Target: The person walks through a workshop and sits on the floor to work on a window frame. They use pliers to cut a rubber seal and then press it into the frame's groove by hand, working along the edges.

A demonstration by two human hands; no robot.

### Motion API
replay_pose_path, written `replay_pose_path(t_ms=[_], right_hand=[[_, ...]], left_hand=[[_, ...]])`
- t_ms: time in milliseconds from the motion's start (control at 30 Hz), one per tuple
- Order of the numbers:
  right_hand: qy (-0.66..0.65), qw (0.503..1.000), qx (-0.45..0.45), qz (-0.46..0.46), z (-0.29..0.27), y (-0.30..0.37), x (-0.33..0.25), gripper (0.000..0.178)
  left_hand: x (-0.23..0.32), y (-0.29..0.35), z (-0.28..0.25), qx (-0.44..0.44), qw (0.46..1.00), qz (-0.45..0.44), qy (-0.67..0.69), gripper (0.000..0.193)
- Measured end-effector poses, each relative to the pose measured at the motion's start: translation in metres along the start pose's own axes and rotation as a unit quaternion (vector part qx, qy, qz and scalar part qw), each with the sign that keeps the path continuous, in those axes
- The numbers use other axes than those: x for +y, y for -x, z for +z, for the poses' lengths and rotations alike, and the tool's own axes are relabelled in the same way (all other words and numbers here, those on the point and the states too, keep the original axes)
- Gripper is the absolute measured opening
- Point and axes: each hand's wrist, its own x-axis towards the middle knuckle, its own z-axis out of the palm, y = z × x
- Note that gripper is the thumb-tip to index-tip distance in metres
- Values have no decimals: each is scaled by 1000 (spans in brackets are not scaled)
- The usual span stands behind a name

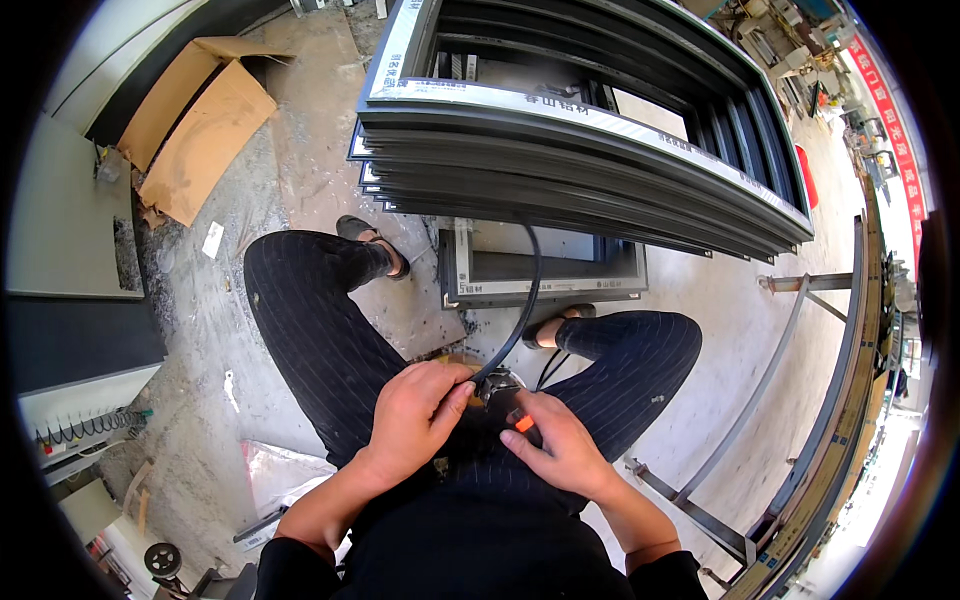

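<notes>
the left hand (415, 412) (the nearer one) is pinching the black cord (528, 309), its length curving toward one o'clock, while the right hand (562, 440) is gripping a tool (523, 423).

The grimy concrete floor (200, 345) is carrying an opened cardboard box (208, 145), a white paper scrap (213, 239), a crumpled whitish plastic sheet (283, 476) and the person's dark shoes (353, 228).

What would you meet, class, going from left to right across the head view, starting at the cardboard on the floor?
Cardboard → left hand → right hand → red banner.
</notes>
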Motion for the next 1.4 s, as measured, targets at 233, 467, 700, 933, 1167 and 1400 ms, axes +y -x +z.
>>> replay_pose_path(t_ms=[233, 467, 700, 933, 1167, 1400], right_hand=[[42, 998, 42, -10, 1, 1, -5, 50], [58, 996, 58, -26, 3, 3, -5, 41], [100, 990, 89, -37, 14, 10, 10, 38], [286, 938, 173, 90, -30, 24, 53, 43], [257, 959, 65, 95, -28, 84, 25, 54], [250, 961, 22, 115, 4, 110, 33, 51]], left_hand=[[5, -2, 2, -2, 998, 37, -60, 12], [9, 1, 0, -13, 995, 49, -86, 12], [11, 3, 1, -30, 994, 54, -92, 12], [2, 5, -2, -46, 998, -40, -7, 11], [-2, 11, -4, -117, 943, -195, 244, 24], [1, -6, -6, -92, 838, -242, 481, 36]])
